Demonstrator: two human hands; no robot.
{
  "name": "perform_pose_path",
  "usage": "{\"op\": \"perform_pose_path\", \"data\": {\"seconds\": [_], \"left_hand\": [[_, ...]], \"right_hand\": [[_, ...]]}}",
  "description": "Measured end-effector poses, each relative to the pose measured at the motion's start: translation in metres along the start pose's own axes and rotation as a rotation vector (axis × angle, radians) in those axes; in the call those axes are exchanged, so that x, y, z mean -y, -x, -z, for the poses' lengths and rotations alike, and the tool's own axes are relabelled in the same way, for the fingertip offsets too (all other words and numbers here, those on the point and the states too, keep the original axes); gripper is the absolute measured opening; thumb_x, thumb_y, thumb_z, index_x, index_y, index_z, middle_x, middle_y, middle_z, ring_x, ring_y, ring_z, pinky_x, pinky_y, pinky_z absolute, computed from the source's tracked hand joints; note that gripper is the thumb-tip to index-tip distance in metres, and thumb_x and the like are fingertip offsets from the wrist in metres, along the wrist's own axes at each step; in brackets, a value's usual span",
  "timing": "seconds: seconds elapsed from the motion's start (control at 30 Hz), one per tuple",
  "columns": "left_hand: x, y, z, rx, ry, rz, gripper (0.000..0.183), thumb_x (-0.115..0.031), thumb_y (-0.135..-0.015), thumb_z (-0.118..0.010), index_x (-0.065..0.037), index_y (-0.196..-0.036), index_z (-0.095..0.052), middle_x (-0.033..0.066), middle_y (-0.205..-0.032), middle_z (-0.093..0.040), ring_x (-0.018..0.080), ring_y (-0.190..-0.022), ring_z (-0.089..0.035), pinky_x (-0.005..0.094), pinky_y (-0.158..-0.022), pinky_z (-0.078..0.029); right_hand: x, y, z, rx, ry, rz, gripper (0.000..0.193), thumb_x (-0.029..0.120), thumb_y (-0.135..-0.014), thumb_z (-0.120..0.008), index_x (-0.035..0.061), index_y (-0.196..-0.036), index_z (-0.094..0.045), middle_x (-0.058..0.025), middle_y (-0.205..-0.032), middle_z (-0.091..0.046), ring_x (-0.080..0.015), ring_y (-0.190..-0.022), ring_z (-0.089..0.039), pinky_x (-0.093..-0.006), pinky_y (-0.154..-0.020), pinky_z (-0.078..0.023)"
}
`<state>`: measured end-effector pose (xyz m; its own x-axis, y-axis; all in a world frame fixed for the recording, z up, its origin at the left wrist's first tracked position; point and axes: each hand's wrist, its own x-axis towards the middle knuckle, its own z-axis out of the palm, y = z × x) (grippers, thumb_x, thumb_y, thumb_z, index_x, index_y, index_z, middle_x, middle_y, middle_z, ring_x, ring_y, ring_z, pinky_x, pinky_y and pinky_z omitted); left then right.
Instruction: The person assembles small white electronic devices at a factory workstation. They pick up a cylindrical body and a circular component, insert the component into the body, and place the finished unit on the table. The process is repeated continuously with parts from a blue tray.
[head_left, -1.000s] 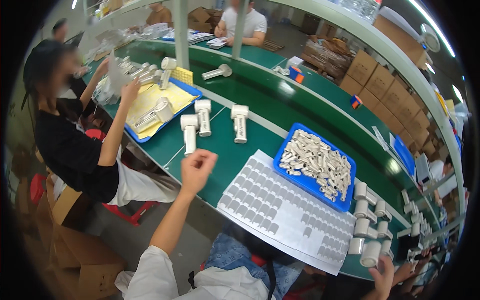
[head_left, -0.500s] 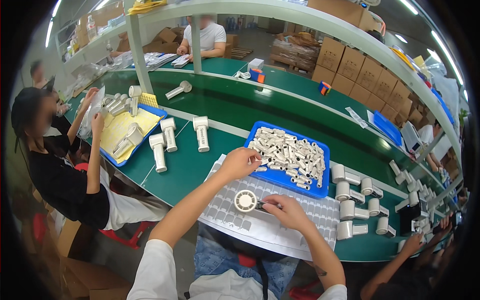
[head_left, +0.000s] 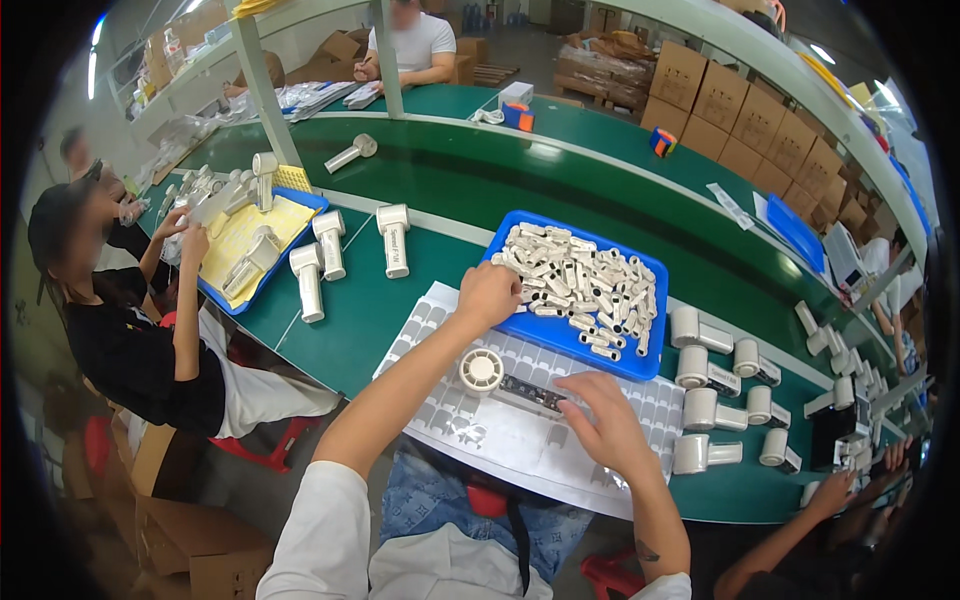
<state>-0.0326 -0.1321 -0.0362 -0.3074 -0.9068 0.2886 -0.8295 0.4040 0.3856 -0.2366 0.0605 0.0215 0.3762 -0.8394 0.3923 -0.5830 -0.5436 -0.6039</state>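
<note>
My left hand [head_left: 490,292] reaches over the left edge of a blue tray [head_left: 650,372] heaped with small white plastic pieces [head_left: 575,285]. Its fingers are curled and pressed together; whatever they grip, if anything, is hidden. In front of me a white handheld fan [head_left: 482,372] lies on a sheet of grey stickers [head_left: 440,425], its round grille upward. A dark strip with small parts shows along its handle, which points right. Beside the handle's end is my right hand [head_left: 605,425], open, fingers spread and holding nothing.
Several white fans [head_left: 705,370] lie on the green table right of the tray; others [head_left: 394,242] lie to the left. A co-worker [head_left: 120,310] sits at the left by another blue tray [head_left: 318,200]. A metal shelf frame [head_left: 262,90] rises beyond the table.
My right hand has let go of the fan's handle and spread its fingers. My left hand has moved slightly up to the tray's edge. The co-worker's hands at the left have lowered.
</note>
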Motion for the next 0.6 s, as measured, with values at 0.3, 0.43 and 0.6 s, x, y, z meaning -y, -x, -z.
{"op": "perform_pose_path", "data": {"seconds": [0.3,0.43,0.6], "left_hand": [[-0.012,0.016,0.064,-0.168,0.544,0.067,0.017,-0.012,-0.078,-0.076,0.000,-0.090,-0.073,0.0112,-0.084,-0.073,0.0183,-0.078,-0.070,0.0297,-0.071,-0.054],[-0.054,0.059,0.100,-0.166,0.674,0.045,0.017,-0.007,-0.081,-0.076,0.003,-0.093,-0.072,0.0087,-0.085,-0.072,0.0130,-0.078,-0.067,0.0261,-0.070,-0.053],[-0.086,0.110,0.112,-0.144,0.867,-0.085,0.021,0.001,-0.074,-0.079,0.004,-0.093,-0.071,0.0094,-0.086,-0.072,0.0127,-0.077,-0.066,0.0259,-0.072,-0.053]], "right_hand": [[0.017,0.017,0.025,-0.238,-0.150,-0.103,0.027,0.003,-0.083,-0.065,0.0021,-0.110,-0.066,-0.0148,-0.106,-0.066,-0.0305,-0.098,-0.062,-0.0365,-0.086,-0.048],[0.024,0.008,0.006,-0.279,-0.455,-0.203,0.031,0.002,-0.086,-0.063,0.0009,-0.117,-0.063,-0.0130,-0.104,-0.066,-0.0226,-0.095,-0.064,-0.0326,-0.086,-0.049],[0.035,-0.002,-0.024,-0.376,-0.956,-0.266,0.037,0.001,-0.093,-0.057,-0.0027,-0.129,-0.052,-0.0115,-0.105,-0.064,-0.0154,-0.097,-0.062,-0.0294,-0.087,-0.051]]}}
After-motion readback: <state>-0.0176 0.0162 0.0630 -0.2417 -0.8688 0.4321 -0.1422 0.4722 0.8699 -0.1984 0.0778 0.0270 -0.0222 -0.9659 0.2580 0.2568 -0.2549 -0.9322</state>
